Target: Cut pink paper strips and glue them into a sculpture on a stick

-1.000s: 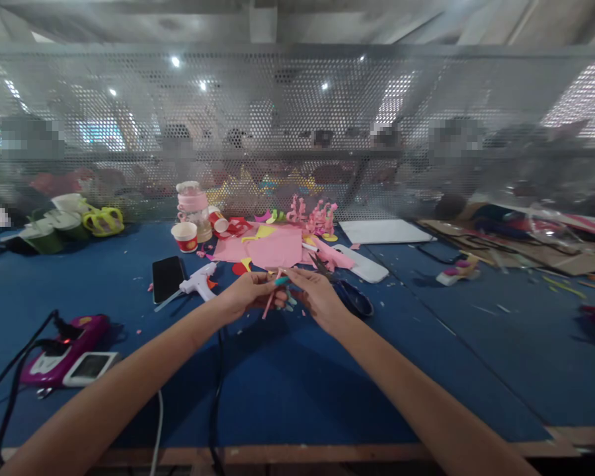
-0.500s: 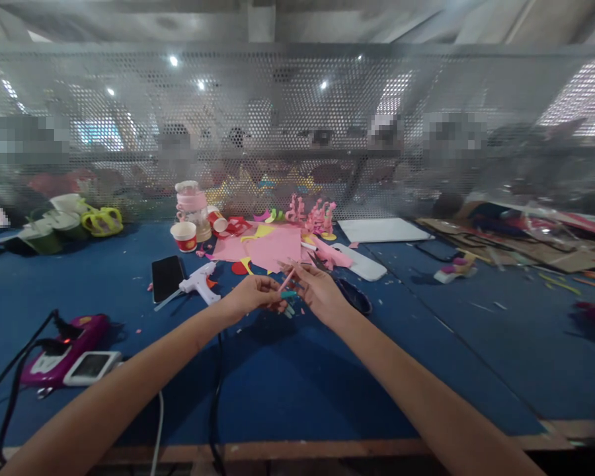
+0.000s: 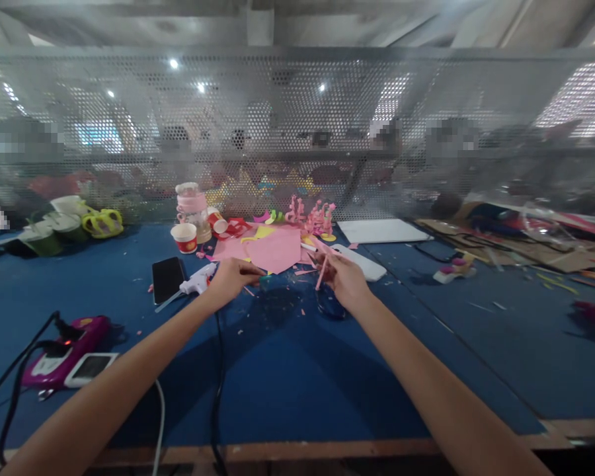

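My left hand [image 3: 235, 276] is pinched at its fingertips on a small teal piece [image 3: 264, 280], too blurred to name. A white hot glue gun [image 3: 197, 282] lies just left of this hand, partly covered by it. My right hand [image 3: 346, 281] has its fingers closed on a thin pink paper strip [image 3: 321, 274] that slants downward. Under the right hand is a dark blue looped handle [image 3: 331, 308], seemingly of scissors; whether the hand holds it too I cannot tell. Pink paper sheets [image 3: 272, 246] lie beyond both hands, with yellow and red scraps around them.
A black phone [image 3: 168, 280] and a purple power strip [image 3: 67, 354] with cables sit left. Paper cups [image 3: 184, 238], a bottle [image 3: 192, 211] and small pink figures [image 3: 321, 218] stand along the perforated screen [image 3: 287, 132]. A white board [image 3: 383, 231] and cardboard [image 3: 535, 244] lie right.
My hands have moved apart: the left one went left with the teal piece, the right one went right with the pink strip. The dark blue handle has shifted left, below the right hand.
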The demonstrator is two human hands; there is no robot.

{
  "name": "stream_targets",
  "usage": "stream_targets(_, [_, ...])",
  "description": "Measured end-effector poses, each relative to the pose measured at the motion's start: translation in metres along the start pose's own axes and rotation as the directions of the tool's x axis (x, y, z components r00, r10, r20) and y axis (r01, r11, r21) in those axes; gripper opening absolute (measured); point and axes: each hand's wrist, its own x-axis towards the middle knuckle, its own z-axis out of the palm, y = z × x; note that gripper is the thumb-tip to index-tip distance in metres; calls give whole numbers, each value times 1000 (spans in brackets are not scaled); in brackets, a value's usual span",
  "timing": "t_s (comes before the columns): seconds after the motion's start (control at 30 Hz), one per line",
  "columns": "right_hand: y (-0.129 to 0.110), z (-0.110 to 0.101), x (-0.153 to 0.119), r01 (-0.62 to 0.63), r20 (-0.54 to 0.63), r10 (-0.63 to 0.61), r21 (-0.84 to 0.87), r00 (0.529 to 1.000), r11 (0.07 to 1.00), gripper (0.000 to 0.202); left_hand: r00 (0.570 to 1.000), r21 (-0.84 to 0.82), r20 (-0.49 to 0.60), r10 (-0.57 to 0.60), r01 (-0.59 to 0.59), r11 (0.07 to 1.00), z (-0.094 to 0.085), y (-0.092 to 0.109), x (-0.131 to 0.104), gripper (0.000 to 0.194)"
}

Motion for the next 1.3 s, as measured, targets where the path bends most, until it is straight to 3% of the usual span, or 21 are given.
stream_targets(0.13, [7,9,-10,-92,91,99,-81,991,992,11,975,168,-187,122,-90,982,-18,-2,5,7])
stream_targets(0.3, [12,16,-21,-130,229,168,-172,959,976,22,948,272,-273,163,-86,958,-30,-4,9,8])
stream_targets(0.43, [18,19,-26,-106,305,175,-230,936,968,30,972,122,-182,148,-127,984,-30,-6,12,14])
stream_targets(0.53, [23,20,-27,-94,333,189,-281,924,955,34,970,53,-65,236,-233,971,-23,-8,10,38])
stream_targets(0.63, [28,19,-27,-80,339,195,-324,920,942,34,966,235,23,258,-256,938,-14,-8,5,43])
stream_targets(0.73, [31,17,-25,-63,344,193,-354,919,933,33,964,460,106,243,-264,848,-7,-6,2,21])
stream_targets(0.83, [31,17,-26,-49,352,194,-382,915,923,32,945,543,191,264,-326,774,-4,-4,1,12])
stream_targets(0.93, [31,18,-28,-33,356,196,-416,914,909,32,943,581,200,267,-333,742,-4,-4,-1,13])
stream_targets(1.1, [31,21,-34,33,367,157,-462,917,886,32,965,798,144,219,-244,551,-2,-6,-7,19])
stream_targets(1.2, [36,22,-38,104,369,96,-485,924,868,32,978,829,89,187,-177,531,1,-7,-9,28])
stream_targets(1.3, [41,22,-41,238,379,-11,-559,925,794,31,982,845,49,182,-138,517,0,-3,-9,31])
